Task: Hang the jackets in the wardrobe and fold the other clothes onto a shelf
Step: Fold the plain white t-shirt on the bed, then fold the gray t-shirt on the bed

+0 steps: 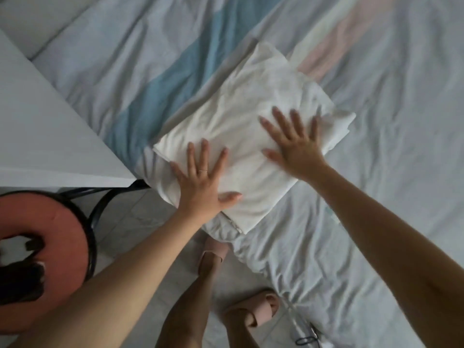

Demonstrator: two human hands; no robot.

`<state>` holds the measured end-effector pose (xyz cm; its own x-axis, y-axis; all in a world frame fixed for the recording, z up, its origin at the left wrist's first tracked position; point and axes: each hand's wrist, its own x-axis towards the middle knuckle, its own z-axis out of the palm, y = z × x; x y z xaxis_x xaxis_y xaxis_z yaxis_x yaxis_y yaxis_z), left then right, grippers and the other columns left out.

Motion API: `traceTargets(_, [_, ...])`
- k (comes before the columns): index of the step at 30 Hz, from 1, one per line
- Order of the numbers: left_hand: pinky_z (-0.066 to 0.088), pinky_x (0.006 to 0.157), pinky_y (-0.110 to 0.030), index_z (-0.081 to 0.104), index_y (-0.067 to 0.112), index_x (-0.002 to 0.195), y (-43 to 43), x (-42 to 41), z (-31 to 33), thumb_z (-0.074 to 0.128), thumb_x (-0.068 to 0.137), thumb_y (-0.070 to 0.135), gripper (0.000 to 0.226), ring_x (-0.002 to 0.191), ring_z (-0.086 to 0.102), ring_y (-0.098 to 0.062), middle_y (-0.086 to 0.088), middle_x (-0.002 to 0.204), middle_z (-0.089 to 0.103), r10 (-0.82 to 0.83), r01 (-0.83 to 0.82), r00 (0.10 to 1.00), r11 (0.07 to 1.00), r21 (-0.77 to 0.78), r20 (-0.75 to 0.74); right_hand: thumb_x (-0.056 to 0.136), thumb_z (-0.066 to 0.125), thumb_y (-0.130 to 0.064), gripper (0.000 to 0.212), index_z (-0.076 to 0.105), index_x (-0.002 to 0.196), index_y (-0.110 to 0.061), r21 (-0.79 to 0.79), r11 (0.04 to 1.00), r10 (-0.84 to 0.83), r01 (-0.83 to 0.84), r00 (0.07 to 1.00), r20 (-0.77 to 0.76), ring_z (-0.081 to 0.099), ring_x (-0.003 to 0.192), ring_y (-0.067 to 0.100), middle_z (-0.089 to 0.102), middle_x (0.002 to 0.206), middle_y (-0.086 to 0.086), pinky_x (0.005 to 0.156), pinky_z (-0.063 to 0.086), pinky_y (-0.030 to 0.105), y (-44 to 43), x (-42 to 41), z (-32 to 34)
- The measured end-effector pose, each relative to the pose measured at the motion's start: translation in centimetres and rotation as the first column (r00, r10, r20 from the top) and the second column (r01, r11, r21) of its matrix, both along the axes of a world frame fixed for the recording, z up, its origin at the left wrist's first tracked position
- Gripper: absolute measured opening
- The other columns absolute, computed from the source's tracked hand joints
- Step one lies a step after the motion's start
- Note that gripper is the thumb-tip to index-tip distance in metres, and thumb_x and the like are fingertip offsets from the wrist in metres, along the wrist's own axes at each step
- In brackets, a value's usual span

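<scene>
White cloth (pixel 246 146), folded into a thick rectangle, lies on the bed (pixel 389 121) with its near corner at the bed's edge. We take it for one of the clothes meant for the shelf rather than a jacket, though folded like this we cannot tell what kind of garment it is.

Our left hand (pixel 200 183) lies flat on the near left part of the cloth, fingers straight and spread, a thin ring (pixel 203 170) on one of them. Our right hand (pixel 293 143) lies flat on the far right part in the same way. Neither grip is closed on anything: both are open, palms down, pressing.

The reason, as we judge it, is that spread palms at opposite ends push air out of the layers and set the creases, so the fold keeps its shape once lifted. The soft striped bedding gives a broad surface for that.

On our left, the corner of a white worktop (pixel 37 121) comes close to the cloth. A red stool (pixel 55 222) with something dark on it stands by its edge. Our slippered feet (pixel 253 310) are on the tiled floor (pixel 150 222) against the bed. Neither wardrobe nor shelf is in view.

The next move likely calls for sliding fingers under the cloth from both sides and carrying it level. A one-sided lift could let the layers slip open.
</scene>
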<state>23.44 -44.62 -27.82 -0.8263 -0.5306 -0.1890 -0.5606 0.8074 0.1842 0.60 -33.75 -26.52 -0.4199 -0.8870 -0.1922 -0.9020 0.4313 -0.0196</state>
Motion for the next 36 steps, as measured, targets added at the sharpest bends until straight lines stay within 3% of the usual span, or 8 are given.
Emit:
traceTargets(3, [0.021,0.091,-0.079,0.01,0.031,0.151,0.2,-0.2,-0.2,0.019,0.059,0.095,0.112,0.143,-0.003,-0.043,-0.016,0.158,0.001,0.034,-0.035,0.999,0.998,0.059,0.016,0.092,0.02,-0.066,0.068,0.001,0.151,-0.038,0.142,0.849,-0.524,0.509,0.846,0.101,0.003,0.146,0.033,-0.002,0.16,-0.006,0.112,0.001,0.065,2.6,-5.0,-0.7])
traceTargets(6, [0.025,0.089,-0.081,-0.002,0.033,0.151,0.0,-0.3,-0.2,0.028,0.05,0.095,0.122,0.142,-0.007,-0.042,-0.014,0.157,-0.006,0.032,-0.035,0.999,0.997,0.075,0.037,0.087,0.017,-0.068,0.08,0.006,0.153,-0.023,0.093,0.8,-0.596,0.593,0.803,0.012,0.0,0.146,0.038,0.0,0.16,0.008,0.109,-0.007,0.065,1.6,-5.1,0.5])
traceTargets(10, [0.029,0.085,-0.08,-0.004,0.033,0.15,0.0,-0.3,0.0,0.044,0.042,0.091,0.132,0.142,-0.003,-0.043,-0.015,0.157,-0.003,0.039,-0.042,0.998,0.997,0.07,0.049,0.091,0.027,-0.049,0.067,0.027,0.149,-0.016,-0.132,0.991,0.013,-0.015,1.0,-0.012,0.023,0.141,0.041,0.027,0.155,0.012,0.11,0.006,0.059,-4.3,-1.1,1.6])
traceTargets(14, [0.029,0.083,-0.081,-0.007,0.034,0.15,0.2,-1.0,0.2,0.05,0.036,0.088,0.138,0.142,-0.003,-0.042,-0.016,0.157,-0.003,0.05,-0.055,0.996,0.996,0.077,0.071,0.088,0.014,-0.055,0.066,0.026,0.149,-0.03,0.078,0.83,0.545,-0.551,0.834,0.092,0.025,0.142,0.031,0.026,0.156,0.001,0.113,0.01,0.056,-10.0,0.4,0.5])
traceTargets(22, [0.016,0.094,-0.079,-0.021,0.037,0.145,-0.1,-1.0,0.3,0.058,0.042,0.087,0.139,0.139,-0.022,-0.041,-0.014,0.153,-0.026,0.058,-0.076,0.98,0.993,0.086,0.192,0.097,0.019,-0.055,0.063,0.002,0.152,-0.03,0.022,0.912,-0.41,0.41,0.912,0.025,0.002,0.147,0.029,0.001,0.161,-0.005,0.112,-0.007,0.06,-10.2,-7.3,-0.4])
traceTargets(27, [-0.004,0.103,-0.072,0.006,0.032,0.151,1.1,-0.8,1.0,0.048,0.054,0.085,0.119,0.142,-0.007,-0.046,-0.024,0.156,-0.002,0.174,-0.178,0.983,0.981,0.072,0.056,0.096,0.022,-0.048,0.058,0.016,0.151,-0.03,-0.029,0.998,-0.061,0.062,0.998,0.023,0.019,0.144,0.036,0.017,0.158,0.001,0.111,0.01,0.063,-0.1,-4.9,0.6])
traceTargets(32, [0.009,0.11,-0.066,0.015,0.022,0.152,8.8,0.9,0.7,0.051,0.079,0.057,0.089,0.143,-0.001,-0.046,-0.024,0.156,0.002,0.224,-0.223,0.975,0.973,0.051,0.003,0.086,0.011,-0.064,0.074,0.011,0.152,-0.031,0.07,0.794,-0.607,0.603,0.793,0.048,0.011,0.145,0.038,0.008,0.16,0.001,0.115,0.007,0.056,13.7,-4.7,-1.5])
traceTargets(36, [0.004,0.111,-0.06,0.018,0.015,0.151,17.1,0.3,0.8,0.068,0.076,0.037,0.094,0.143,0.002,-0.045,-0.026,0.155,0.0,0.302,-0.305,0.952,0.943,0.131,0.044,0.091,0.018,-0.054,0.065,0.016,0.151,-0.029,0.081,0.875,-0.484,0.478,0.87,0.093,0.013,0.144,0.039,0.016,0.159,0.004,0.115,0.005,0.054,20.8,-3.3,-1.3])
